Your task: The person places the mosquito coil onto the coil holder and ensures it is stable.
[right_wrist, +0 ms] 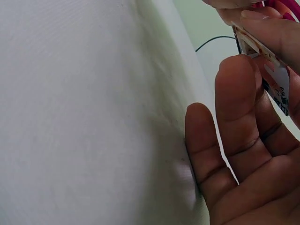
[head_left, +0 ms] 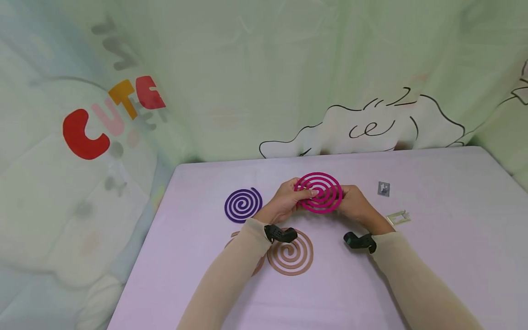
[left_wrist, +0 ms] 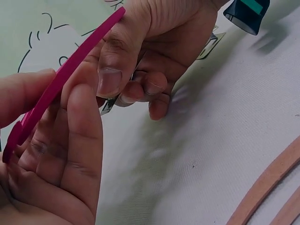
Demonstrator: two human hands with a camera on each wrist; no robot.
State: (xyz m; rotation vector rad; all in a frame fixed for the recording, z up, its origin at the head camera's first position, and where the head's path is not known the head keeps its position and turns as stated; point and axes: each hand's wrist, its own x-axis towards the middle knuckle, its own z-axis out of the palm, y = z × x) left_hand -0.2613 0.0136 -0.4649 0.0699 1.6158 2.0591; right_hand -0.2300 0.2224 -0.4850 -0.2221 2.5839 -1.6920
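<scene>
A magenta mosquito coil (head_left: pixel 317 174) is pinched by my left hand (head_left: pixel 286 199), thumb over its middle and fingers beneath. The left wrist view has the coil (left_wrist: pixel 70 65) nearly edge-on. My right hand (head_left: pixel 358 205) is close against the coil's right side. Between its thumb and fingers it pinches a small thin piece, apparently a metal coil stand with a printed face (right_wrist: pixel 281 89); in the head view this piece is hidden. A purple coil (head_left: pixel 242 205) lies on the table left of the left hand. Brown coils (head_left: pixel 311 252) lie below the hands, one partly covered by the left sleeve.
Right of the right hand, a small grey stamped metal plate (head_left: pixel 383 189) and a pale metal stand (head_left: pixel 398 217) lie on the light purple tablecloth (head_left: pixel 445 247). Printed curtains (head_left: pixel 231 82) hang behind and left of the table.
</scene>
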